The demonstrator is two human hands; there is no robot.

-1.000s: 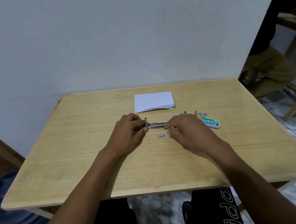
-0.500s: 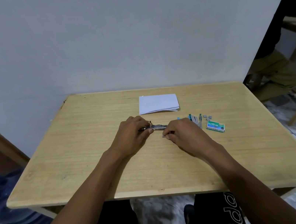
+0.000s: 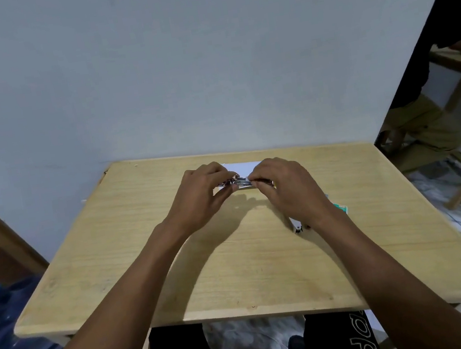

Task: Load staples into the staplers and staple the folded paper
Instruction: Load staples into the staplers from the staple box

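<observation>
Loading seems underway: left hand [image 3: 203,198] and right hand [image 3: 286,192] both pinch the stapler [image 3: 242,183] in curled fingers (paper [image 3: 244,167] behind looks unstapled).

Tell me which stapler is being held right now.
The silvery stapler, pinched between the left hand and right hand near the paper. The other stapler lies ungripped on the table beside the right wrist, partly hidden.
</observation>
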